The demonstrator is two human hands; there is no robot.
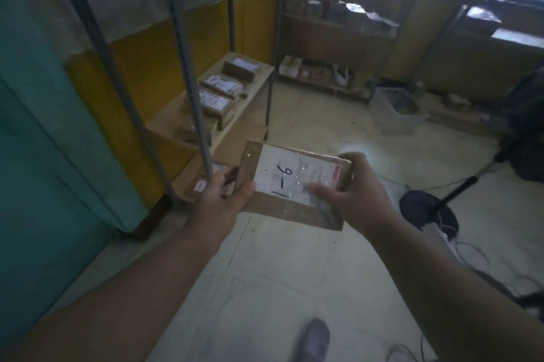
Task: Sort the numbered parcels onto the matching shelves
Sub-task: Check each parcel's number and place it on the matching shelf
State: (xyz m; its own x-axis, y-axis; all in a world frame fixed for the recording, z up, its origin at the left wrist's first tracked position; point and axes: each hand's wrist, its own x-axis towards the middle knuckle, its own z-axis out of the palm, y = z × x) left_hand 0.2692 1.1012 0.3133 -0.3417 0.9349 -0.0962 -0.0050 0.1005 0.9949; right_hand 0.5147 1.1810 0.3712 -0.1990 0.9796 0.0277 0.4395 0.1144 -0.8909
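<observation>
A teal wall panel (44,126) fills the left, with a yellow wall behind a low wooden shelf (253,90) on grey metal posts (188,67) that carries a row of labelled brown cardboard parcels (220,87). Over the pale tiled floor (279,273), the left hand (219,199) and right hand (356,193) both grip a flat brown cardboard parcel (294,185) whose white label is hand-marked "1-6". Farther right stand a second parcel-laden shelf rack (338,26), a clear plastic bin (394,111) and a black round-based stand (426,211) with trailing cables.
</observation>
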